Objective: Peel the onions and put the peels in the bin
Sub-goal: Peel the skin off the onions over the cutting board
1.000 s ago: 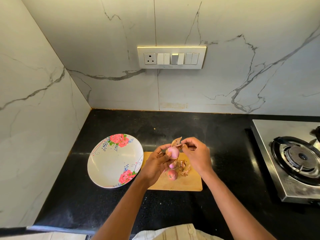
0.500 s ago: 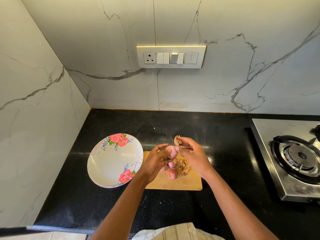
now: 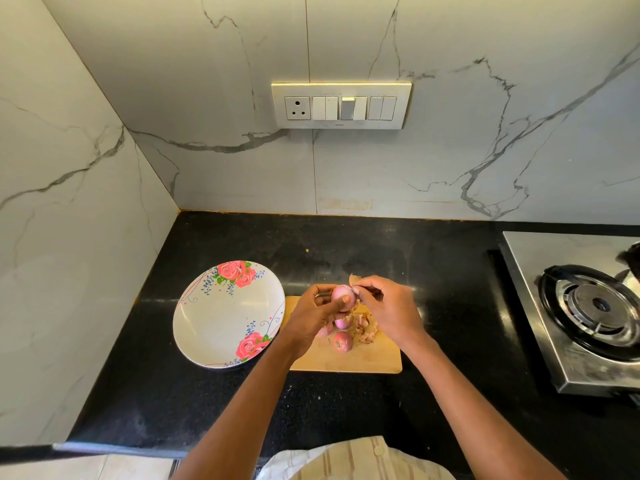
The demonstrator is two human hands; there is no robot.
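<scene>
Small onion held over the cutting board

The left hand [image 3: 311, 315] grips a pale onion [image 3: 341, 296] above the wooden board [image 3: 377, 358]; the right hand [image 3: 384, 306] pinches a peel [image 3: 354, 279] at its top, fingers hiding most of both. Loose peels [image 3: 365, 329] and another onion [image 3: 343, 341] lie below.

left hand [image 3: 313, 317] covers the near-left side of the held onion [image 3: 341, 296] and the left end of the cutting board [image 3: 349, 362]. right hand [image 3: 388, 310] hides most of the peel [image 3: 353, 279] it pinches; a thin dark object in that grip, too hidden to identify. loose peels [image 3: 365, 332] on the board blur into one heap, pieces uncountable. second onion [image 3: 343, 322] half behind the left fingers. stove [image 3: 571, 306] cut off by the right edge. dark object [image 3: 632, 258] on it cropped, unreadable. shirt [image 3: 353, 459] cut by the bottom edge.
</scene>
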